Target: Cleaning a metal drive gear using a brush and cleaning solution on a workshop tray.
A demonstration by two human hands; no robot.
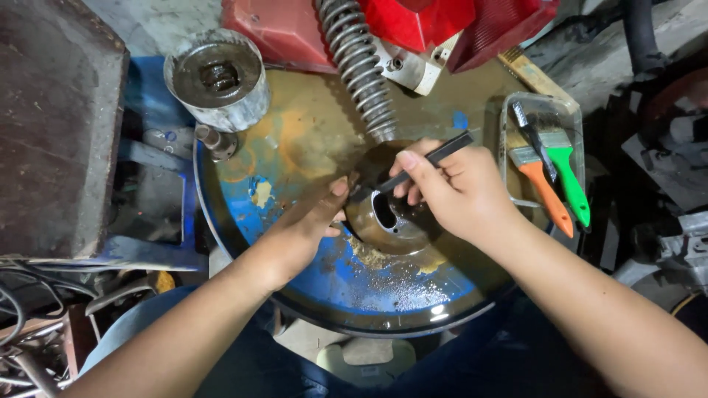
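Rusty metal disc part (391, 221) at centre of blue drum lid (310, 273) | L hand (310, 221) grips its 9 o'clock edge | R hand (457, 188) clamped on dark flat tool (428, 161) | paint brushes (557, 173) in tray (571, 110) at 3 o'clock

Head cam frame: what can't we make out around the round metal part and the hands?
- Round metal part: its near side sits under the right hand.
- Flat dark tool: its tip is lost behind the left hand fingers.
- Coil spring: top cut off by the frame edge.
- Tin can contents: dark, too small to tell.
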